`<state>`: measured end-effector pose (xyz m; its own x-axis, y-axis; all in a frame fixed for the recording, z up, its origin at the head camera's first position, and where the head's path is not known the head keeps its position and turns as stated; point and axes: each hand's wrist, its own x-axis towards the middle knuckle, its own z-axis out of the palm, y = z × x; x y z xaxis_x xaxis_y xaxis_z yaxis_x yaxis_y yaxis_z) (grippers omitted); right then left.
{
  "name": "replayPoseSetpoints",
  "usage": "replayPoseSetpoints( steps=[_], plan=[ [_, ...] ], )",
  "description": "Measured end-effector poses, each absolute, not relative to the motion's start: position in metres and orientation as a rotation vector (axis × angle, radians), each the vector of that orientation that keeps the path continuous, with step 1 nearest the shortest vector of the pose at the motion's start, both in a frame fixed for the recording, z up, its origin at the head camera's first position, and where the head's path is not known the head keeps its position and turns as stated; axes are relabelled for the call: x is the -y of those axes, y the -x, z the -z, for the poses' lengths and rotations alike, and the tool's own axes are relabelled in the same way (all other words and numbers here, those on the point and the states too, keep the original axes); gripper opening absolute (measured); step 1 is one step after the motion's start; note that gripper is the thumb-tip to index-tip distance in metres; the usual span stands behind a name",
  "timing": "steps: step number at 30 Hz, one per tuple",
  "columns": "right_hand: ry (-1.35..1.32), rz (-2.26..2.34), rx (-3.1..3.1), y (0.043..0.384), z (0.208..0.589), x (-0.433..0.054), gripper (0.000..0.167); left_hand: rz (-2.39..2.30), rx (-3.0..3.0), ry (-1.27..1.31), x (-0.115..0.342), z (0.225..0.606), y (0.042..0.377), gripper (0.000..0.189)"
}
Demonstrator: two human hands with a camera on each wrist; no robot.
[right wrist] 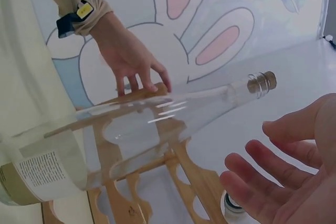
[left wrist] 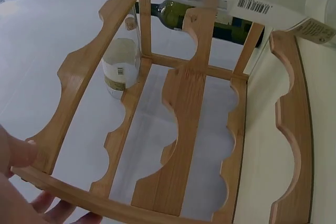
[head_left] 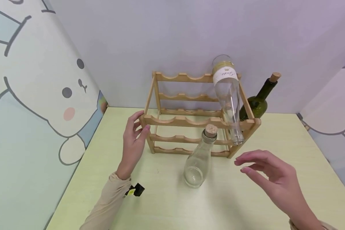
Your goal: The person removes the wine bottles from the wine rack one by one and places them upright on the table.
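Note:
My left hand (head_left: 133, 145) grips the left front corner of the wooden wine rack (head_left: 182, 121), thumb and fingers around its end piece. To the right, my right hand (head_left: 276, 180) hovers over the table with fingers loosely bent and apart, holding nothing. Between the hands, a clear corked bottle (head_left: 197, 164) stands in front of the rack; the right wrist view shows the label (right wrist: 44, 171) near its base. Another clear bottle (head_left: 228, 95) lies across the rack's top tier at the right, neck toward me. Neither bottle is touched by a hand.
A dark green corked bottle (head_left: 257, 105) stands behind the rack's right side, partly hidden by it. The pale table (head_left: 161, 207) meets a plain wall (head_left: 175, 38) at the back. Panels with cartoon drawings (head_left: 46, 80) flank both sides.

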<state>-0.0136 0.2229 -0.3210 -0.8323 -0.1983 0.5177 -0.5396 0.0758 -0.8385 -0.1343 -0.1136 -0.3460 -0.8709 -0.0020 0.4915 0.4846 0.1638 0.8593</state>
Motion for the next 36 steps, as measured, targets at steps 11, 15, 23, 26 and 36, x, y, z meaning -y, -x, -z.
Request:
replayPoseSetpoints(
  steps=[11,15,23,26,36],
  plan=[
    [-0.703,-1.627,2.243,0.029,0.315,-0.188,0.055,1.507,2.095,0.734,0.129,0.384,0.173,0.044],
    [-0.708,-1.646,2.244,0.039,0.318,-0.177,0.062,1.508,2.074,0.736,0.132,0.386,0.175,0.044],
    [-0.685,-1.681,2.354,0.055,0.326,-0.160,0.060,1.504,2.041,0.743,0.132,0.390,0.174,0.049],
    [-0.694,-1.753,2.351,0.058,0.329,-0.154,0.057,1.508,2.018,0.735,0.132,0.393,0.174,0.050],
    [-0.735,-1.586,2.390,0.058,0.329,-0.148,0.057,1.513,1.983,0.737,0.127,0.397,0.176,0.048]
  ],
)
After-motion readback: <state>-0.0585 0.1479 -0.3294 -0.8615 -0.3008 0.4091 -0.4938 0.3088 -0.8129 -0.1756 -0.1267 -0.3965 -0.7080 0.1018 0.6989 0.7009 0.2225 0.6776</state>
